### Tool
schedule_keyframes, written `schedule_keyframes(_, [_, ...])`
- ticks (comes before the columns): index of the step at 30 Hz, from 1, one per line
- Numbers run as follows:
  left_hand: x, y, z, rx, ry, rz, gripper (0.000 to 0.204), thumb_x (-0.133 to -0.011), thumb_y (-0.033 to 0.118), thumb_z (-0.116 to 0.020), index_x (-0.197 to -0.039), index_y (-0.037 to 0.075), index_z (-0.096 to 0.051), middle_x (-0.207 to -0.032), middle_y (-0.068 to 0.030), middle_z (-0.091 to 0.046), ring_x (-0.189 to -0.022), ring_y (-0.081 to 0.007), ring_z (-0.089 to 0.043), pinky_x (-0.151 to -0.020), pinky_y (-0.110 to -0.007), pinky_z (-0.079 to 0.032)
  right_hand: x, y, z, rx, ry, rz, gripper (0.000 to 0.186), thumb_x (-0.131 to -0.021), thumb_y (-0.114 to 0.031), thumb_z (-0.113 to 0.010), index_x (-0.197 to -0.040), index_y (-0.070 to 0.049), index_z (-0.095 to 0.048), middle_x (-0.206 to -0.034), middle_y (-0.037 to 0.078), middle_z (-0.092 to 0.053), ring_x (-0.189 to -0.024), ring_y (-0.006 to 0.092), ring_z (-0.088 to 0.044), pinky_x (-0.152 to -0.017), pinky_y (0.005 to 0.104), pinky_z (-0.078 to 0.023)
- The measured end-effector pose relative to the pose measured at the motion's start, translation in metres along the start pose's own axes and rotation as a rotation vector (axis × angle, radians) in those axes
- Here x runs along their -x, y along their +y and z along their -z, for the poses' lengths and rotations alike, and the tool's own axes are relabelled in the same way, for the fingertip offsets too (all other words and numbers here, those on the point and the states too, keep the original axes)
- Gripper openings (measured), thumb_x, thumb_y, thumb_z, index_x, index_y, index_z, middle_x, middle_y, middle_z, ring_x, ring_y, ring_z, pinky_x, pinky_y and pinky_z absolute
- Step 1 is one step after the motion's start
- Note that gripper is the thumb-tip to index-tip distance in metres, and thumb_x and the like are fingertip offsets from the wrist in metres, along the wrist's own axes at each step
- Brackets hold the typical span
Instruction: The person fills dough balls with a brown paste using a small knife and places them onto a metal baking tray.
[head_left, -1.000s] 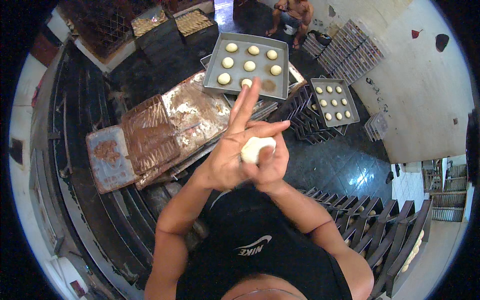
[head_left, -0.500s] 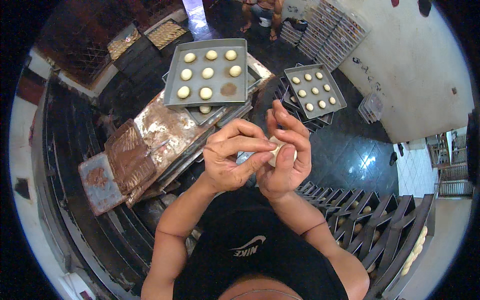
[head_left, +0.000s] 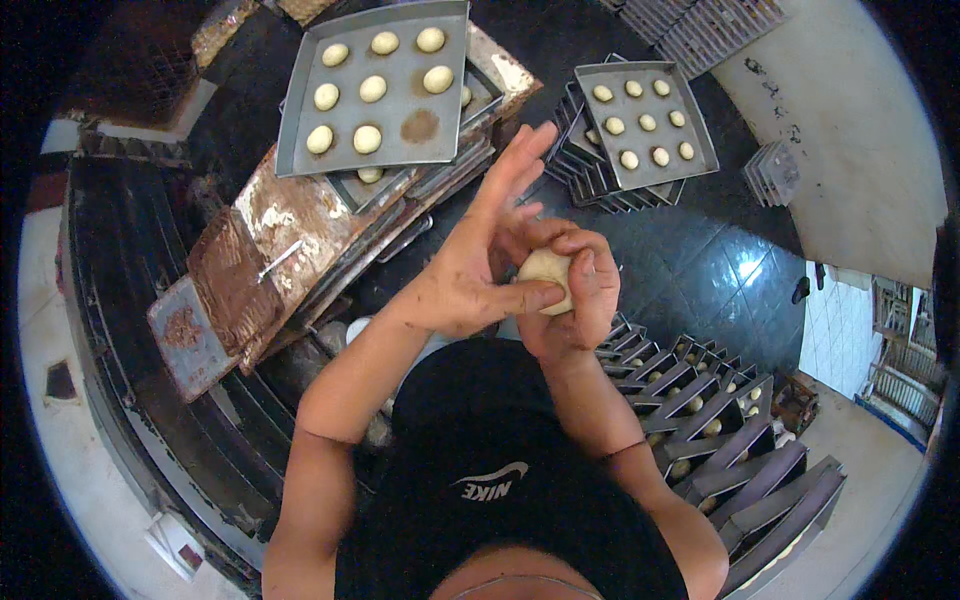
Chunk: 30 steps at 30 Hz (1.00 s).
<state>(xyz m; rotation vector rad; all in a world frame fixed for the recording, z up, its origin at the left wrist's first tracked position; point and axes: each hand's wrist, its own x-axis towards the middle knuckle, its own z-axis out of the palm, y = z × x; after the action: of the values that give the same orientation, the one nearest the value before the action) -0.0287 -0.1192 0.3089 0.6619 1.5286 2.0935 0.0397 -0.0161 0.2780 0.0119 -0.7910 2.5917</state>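
A pale round dough ball (head_left: 540,270) sits in my right hand (head_left: 590,295), whose fingers curl around it. My left hand (head_left: 465,275) has its fingers stretched upward and its thumb lying against the dough's lower face. Beyond both hands, a metal tray (head_left: 408,60) holds spaced dough balls and a brown bare spot at its lower right; it rests on further trays over a floury wooden board (head_left: 315,245). A second tray of dough balls (head_left: 700,140) lies at upper right on a stack of dark trays.
A chocolate-smeared sheet (head_left: 240,280) and a grey tray (head_left: 175,345) lie on the board's left end. Racks of dough balls (head_left: 740,440) stand at lower right, dark steps or rails (head_left: 130,310) at left. Crates (head_left: 690,25) lean by the back wall (head_left: 810,120).
My left hand's fingers, curled at the dough half a second ago, now stretch up. My right fingers close further round it. The view has shifted, carrying both trays higher in the picture.
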Motion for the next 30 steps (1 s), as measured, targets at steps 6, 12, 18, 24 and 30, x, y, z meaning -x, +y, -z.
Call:
schedule_keyframes(6, [0.002, -0.079, 0.086, 0.267, 0.181, 0.308, 0.101, -0.081, 0.017, -0.084, -0.162, 0.006, -0.024, -0.168, -0.0134, -0.024, -0.152, -0.0300, -0.030, -0.122, -0.046, -0.028, -0.023, 0.084, 0.051, 0.188, 0.207, -0.283, 0.030, -0.104, -0.023, -0.061, -0.109, 0.006, -0.066, -0.119, 0.022, -0.069, -0.109, 0.0289, -0.068, -0.095, 0.0394, -0.053])
schedule_keyframes(12, [0.052, -0.157, 0.199, 0.151, 0.780, 0.582, 0.051, -0.095, 0.016, -0.074, -0.139, 0.001, -0.054, -0.136, -0.0098, -0.057, -0.124, -0.0199, -0.056, -0.108, -0.033, -0.045, -0.111, 0.206, 0.089, 1.398, -0.010, -0.473, 0.026, -0.104, -0.022, -0.060, -0.109, 0.002, -0.069, -0.107, 0.018, -0.074, -0.097, 0.0266, -0.073, -0.091, 0.0388, -0.057])
schedule_keyframes(18, [0.060, -0.146, 0.270, 0.196, 0.734, 0.538, 0.033, -0.098, 0.014, -0.070, -0.128, 0.002, -0.062, -0.122, -0.0059, -0.064, -0.112, -0.0145, -0.060, -0.101, -0.029, -0.047, -0.208, 0.343, 0.126, 1.996, -0.919, 0.138, 0.059, -0.099, -0.037, -0.062, -0.140, 0.005, -0.052, -0.149, 0.025, -0.049, -0.140, 0.0405, -0.046, -0.114, 0.0494, -0.040])
schedule_keyframes(24, [0.062, -0.135, 0.325, 0.174, 0.723, 0.486, 0.029, -0.101, 0.014, -0.066, -0.127, 0.002, -0.062, -0.122, -0.0059, -0.065, -0.111, -0.0153, -0.062, -0.100, -0.029, -0.047, -0.223, 0.358, 0.112, 2.078, -1.065, -0.023, 0.073, -0.100, -0.045, -0.056, -0.151, 0.004, -0.039, -0.161, 0.026, -0.034, -0.150, 0.0441, -0.032, -0.123, 0.0552, -0.027])
schedule_keyframes(30, [0.026, -0.120, 0.341, 0.336, 0.711, 0.342, 0.036, -0.105, 0.024, -0.058, -0.131, 0.000, -0.060, -0.126, -0.0099, -0.065, -0.116, -0.0212, -0.062, -0.104, -0.034, -0.046, -0.267, 0.309, 0.104, 1.565, -0.509, -0.171, 0.055, -0.109, -0.041, -0.036, -0.133, 0.001, -0.062, -0.130, 0.025, -0.066, -0.126, 0.0421, -0.061, -0.107, 0.0449, -0.046])
